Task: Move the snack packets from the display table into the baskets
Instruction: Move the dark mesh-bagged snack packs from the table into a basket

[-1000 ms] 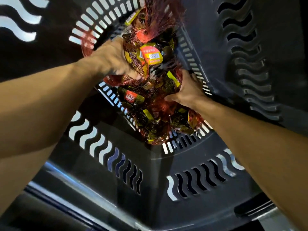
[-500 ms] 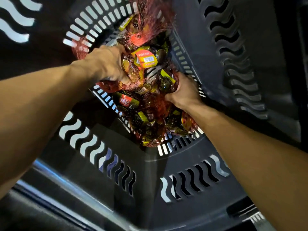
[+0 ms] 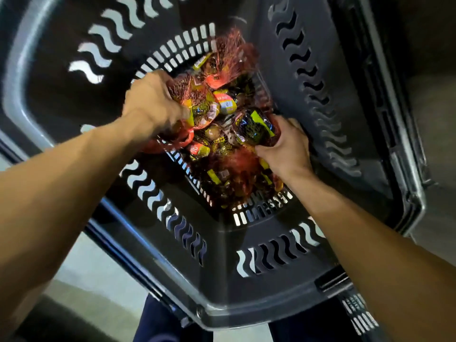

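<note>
The dark basket (image 3: 246, 280) has tall slotted walls crowding its narrow floor; net bags of snack packets (image 3: 229, 169) cover it edge to edge; the left hand (image 3: 150, 104) grips mesh at the left edge; the right hand (image 3: 286, 146) clasps a bag at the right

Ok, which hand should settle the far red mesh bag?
Left, likely: the left hand grips that red mesh snack bag; the right hand holds a second bag by the dark grey plastic basket's wall.
</note>
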